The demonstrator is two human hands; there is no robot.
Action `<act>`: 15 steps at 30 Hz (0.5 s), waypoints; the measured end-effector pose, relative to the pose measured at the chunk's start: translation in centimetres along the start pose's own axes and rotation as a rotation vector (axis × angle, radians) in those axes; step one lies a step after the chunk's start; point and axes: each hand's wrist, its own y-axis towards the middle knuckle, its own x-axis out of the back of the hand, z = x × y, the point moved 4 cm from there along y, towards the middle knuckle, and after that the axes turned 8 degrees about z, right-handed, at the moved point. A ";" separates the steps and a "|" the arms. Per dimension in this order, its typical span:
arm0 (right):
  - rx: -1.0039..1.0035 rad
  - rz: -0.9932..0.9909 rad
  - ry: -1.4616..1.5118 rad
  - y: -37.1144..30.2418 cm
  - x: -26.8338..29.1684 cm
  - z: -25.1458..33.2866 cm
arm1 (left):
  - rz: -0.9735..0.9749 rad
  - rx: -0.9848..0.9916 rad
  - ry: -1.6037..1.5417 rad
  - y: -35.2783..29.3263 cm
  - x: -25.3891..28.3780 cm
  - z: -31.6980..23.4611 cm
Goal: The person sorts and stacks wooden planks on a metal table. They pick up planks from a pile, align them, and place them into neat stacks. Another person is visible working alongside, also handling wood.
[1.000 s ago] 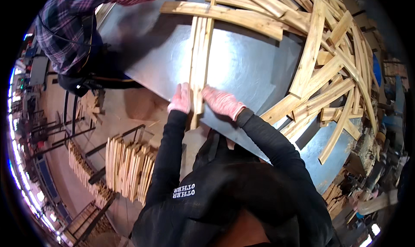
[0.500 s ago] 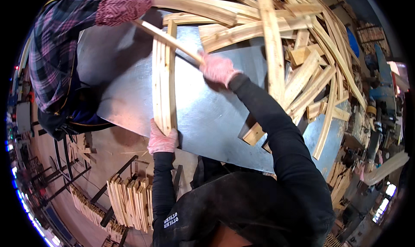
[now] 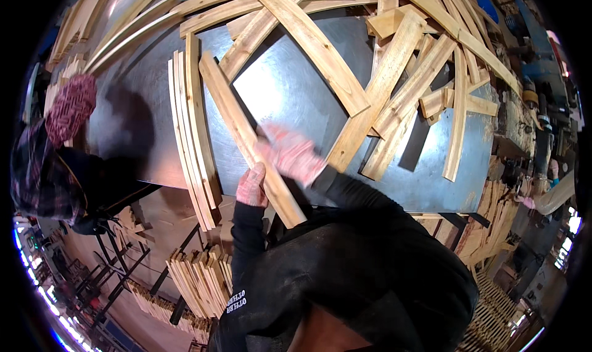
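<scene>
A wooden slat (image 3: 231, 108) slants across the near side of the metal table, its near end close to my body. My left hand (image 3: 251, 186), in a pink-and-white glove, is closed round the slat's left edge. My right hand (image 3: 295, 155), gloved alike, is at the slat's right edge; motion smears its fingers, so I cannot tell whether they grip. Left of the slat, a row of several narrow slats (image 3: 195, 121) lies side by side, with near ends jutting past the table edge.
Loose boards (image 3: 314, 47) lie crisscrossed over the far and right parts of the metal table (image 3: 444, 155). A co-worker's patterned glove (image 3: 71, 108) is at the far left, beside more boards. Bundled slats (image 3: 197, 278) stand on a rack below the table's near edge.
My left hand has left the row of slats and now grips a single slat. My right hand has come nearer my body. The co-worker has moved away to the left.
</scene>
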 end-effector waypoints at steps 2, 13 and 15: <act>0.057 -0.663 -0.565 1.2 7.1 -0.5 | -0.047 -0.058 0.006 1.6 0.9 2.1; -0.204 -0.506 -0.627 -6.1 6.6 -4.8 | 0.104 0.131 0.040 6.2 -8.7 2.8; -0.381 -0.635 -0.479 -5.3 12.7 -6.6 | 0.036 0.045 0.321 7.0 -7.8 4.4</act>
